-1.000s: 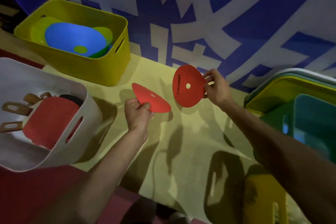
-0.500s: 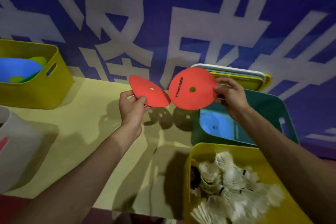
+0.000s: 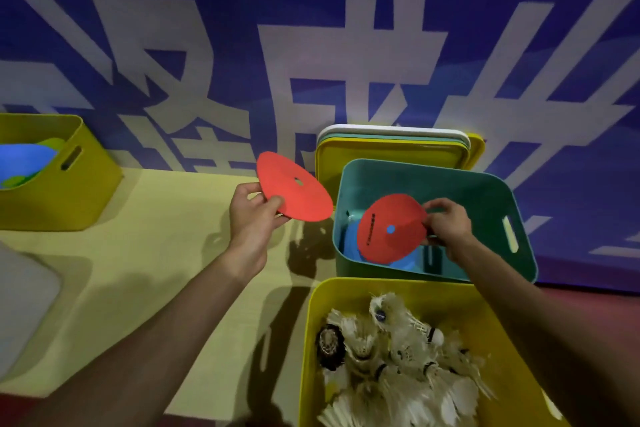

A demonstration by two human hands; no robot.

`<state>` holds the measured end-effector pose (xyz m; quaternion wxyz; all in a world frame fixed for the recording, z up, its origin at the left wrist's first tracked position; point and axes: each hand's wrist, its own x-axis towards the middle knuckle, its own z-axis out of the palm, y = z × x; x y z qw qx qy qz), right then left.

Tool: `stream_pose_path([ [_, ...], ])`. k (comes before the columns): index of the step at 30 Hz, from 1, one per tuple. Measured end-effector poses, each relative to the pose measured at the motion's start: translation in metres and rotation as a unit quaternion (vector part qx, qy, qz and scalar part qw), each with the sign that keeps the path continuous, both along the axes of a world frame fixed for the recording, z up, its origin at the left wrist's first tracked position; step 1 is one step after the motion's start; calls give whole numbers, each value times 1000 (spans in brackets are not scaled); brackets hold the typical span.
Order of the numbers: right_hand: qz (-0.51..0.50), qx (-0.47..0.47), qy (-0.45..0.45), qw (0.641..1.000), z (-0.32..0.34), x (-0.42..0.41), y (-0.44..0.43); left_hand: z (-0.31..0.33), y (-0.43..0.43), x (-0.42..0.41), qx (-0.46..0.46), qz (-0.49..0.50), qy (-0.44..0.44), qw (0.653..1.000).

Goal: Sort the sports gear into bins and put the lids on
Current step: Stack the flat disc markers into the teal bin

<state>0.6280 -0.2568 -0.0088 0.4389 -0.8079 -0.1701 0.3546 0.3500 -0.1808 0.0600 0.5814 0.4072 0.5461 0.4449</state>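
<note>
My left hand (image 3: pixel 255 215) pinches a flat red disc (image 3: pixel 294 192) by its near edge, holding it above the table just left of the teal bin (image 3: pixel 485 191). My right hand (image 3: pixel 446 225) pinches a second red disc (image 3: pixel 391 227) by its right edge and holds it tilted inside the teal bin's opening. A blue disc (image 3: pixel 351 243) lies in that bin under it. Several lids (image 3: pixel 391 146) lean stacked behind the teal bin.
A yellow bin (image 3: pixel 346 295) full of feather shuttlecocks (image 3: pixel 398 357) stands in front of the teal bin. Another yellow bin (image 3: pixel 79 191) with blue and green discs stands at the far left. A white bin's edge (image 3: pixel 24 308) shows at the left. A blue banner wall rises behind.
My view has swung to the right. My right hand has lowered its red disc into the teal bin's opening. My left hand still holds its disc beside the bin.
</note>
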Motion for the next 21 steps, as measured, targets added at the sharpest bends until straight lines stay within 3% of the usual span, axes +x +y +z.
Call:
stream_pose_path([
  [7,73,-49,-7,996,-30,-10,25,8,-3,-4,10,-44,10,999],
  [16,175,-132,-81,972,-38,2,13,10,-10,2,13,-51,14,999],
  [21,203,-84,-49,974,-12,-4,9,15,-14,21,19,-70,14,997],
])
